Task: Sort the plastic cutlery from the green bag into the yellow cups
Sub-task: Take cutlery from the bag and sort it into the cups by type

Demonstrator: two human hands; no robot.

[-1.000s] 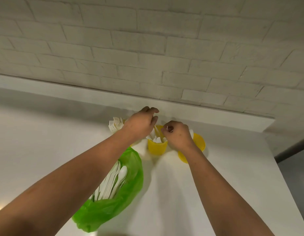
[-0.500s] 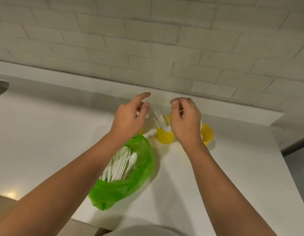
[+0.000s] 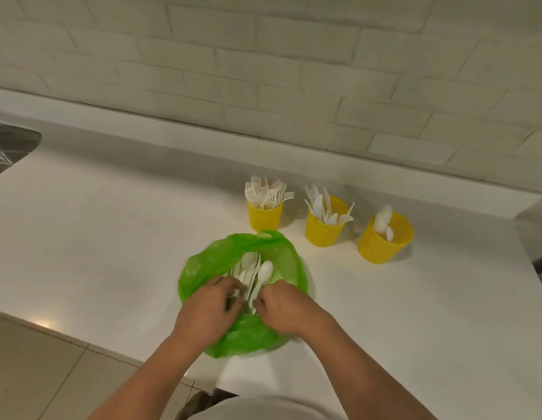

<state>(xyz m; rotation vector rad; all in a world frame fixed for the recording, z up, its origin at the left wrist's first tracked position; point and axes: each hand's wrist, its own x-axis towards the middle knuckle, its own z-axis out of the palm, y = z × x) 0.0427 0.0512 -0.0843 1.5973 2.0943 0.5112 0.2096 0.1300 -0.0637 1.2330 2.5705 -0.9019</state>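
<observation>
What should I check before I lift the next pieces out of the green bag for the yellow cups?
1. Mouth of the green bag open: ok.
2. More cutlery inside it: ok, spoons show.
3. Firm hold by the left hand and right hand at the handles: cannot tell, blurred.
4. The fork cup, middle cup and right cup standing on the counter: ok.
5. One kind only in the middle cup: cannot tell.
</observation>
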